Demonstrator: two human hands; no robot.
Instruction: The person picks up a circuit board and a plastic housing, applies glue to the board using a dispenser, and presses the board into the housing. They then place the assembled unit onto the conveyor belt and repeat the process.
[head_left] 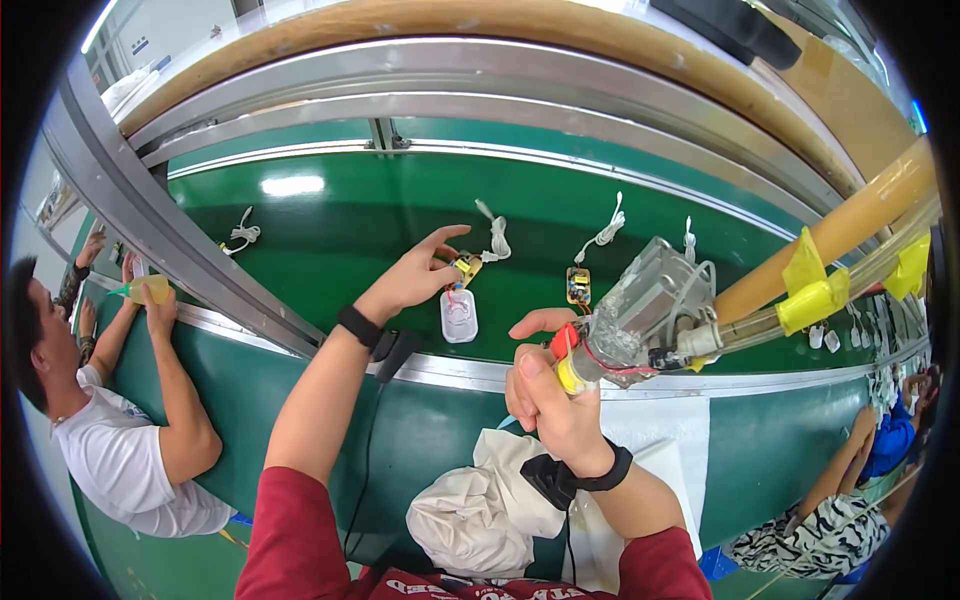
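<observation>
My left hand [408, 277] reaches over the green belt, its thumb and lower fingers closed at the edge of a small circuit board [466, 267]; the index finger points out past it. Red wires join that board to an open white plastic case [459, 318], and a coiled white cable [496, 238] lies beyond it. My right hand [560, 405] is wrapped round the yellow-taped neck of a hose-fed dispensing gun [640, 315] with a clear, smeared body. Its tip is hidden. Behind the gun another circuit board [578, 286] with a white cable [607, 222] lies on the belt.
More white cables [243, 232] lie along the belt. A metal frame post [190, 215] stands at left, and a thick tan tube [830, 235] runs to the gun from the right. A crumpled white cloth [480, 510] rests before me. A co-worker [130, 440] at left holds a yellowish squeeze bottle [150, 287].
</observation>
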